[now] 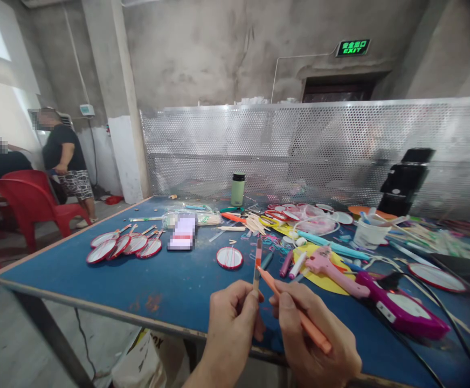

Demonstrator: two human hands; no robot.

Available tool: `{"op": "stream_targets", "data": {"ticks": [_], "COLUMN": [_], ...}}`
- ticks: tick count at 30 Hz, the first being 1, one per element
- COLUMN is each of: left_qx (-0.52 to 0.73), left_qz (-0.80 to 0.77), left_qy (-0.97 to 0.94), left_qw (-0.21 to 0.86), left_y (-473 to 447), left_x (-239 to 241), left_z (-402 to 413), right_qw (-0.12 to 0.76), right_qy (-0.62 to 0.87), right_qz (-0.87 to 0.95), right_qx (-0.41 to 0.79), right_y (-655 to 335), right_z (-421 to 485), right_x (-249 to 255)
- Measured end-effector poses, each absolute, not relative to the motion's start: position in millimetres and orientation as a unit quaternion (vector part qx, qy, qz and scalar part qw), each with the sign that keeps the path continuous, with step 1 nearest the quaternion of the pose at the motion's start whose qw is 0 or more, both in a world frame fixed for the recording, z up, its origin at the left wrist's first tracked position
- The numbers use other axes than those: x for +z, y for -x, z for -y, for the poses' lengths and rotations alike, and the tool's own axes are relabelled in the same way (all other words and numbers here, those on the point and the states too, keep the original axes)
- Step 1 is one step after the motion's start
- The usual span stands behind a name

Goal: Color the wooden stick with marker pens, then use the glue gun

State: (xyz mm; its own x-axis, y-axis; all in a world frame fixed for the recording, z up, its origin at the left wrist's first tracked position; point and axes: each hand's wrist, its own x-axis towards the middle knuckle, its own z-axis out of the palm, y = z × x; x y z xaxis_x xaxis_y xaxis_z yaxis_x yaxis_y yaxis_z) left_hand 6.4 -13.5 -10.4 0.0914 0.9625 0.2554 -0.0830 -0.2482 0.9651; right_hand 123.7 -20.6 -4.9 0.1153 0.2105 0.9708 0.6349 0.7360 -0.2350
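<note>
My left hand (230, 323) is closed in a pinch on a thin wooden stick (257, 264), held upright over the near edge of the blue table (170, 285). The stick's top part is coloured orange. My right hand (311, 334) grips an orange marker pen (295, 312), its tip touching the stick low down. Both hands sit close together, just above the table's front edge.
Several small red-rimmed round fans (125, 245) lie at the left, one more (229, 257) in the middle. A pink glue gun (332, 269), a purple glue gun (400, 307), markers, a white cup (368, 234), a green flask (237, 188) and cables crowd the right. A person stands by red chairs (28, 199) far left.
</note>
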Motion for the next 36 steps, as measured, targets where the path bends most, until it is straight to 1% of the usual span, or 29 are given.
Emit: {"op": "stream_targets", "data": {"ticks": [10, 19, 27, 36], "left_qx": [0.552, 0.553, 0.554, 0.552], "left_qz": [-0.383, -0.385, -0.383, -0.387], "left_qy": [-0.568, -0.563, -0.564, -0.565], "left_qw": [0.476, 0.479, 0.478, 0.476], "left_y": [-5.8, -6.3, -6.0, -7.1], "left_x": [-12.4, -12.9, -13.3, -11.8], "left_z": [14.9, 14.0, 13.2, 12.5], "right_qw": [0.708, 0.685, 0.702, 0.685], "right_qy": [0.344, 0.353, 0.344, 0.345], "right_qz": [0.598, 0.616, 0.603, 0.619], "right_qx": [-0.151, -0.163, -0.160, -0.169], "right_y": [-123.8, -123.6, -122.2, -124.4], "right_z": [19.9, 22.0, 20.3, 22.6], "right_x": [-10.0, -5.8, -6.6, -6.0]}}
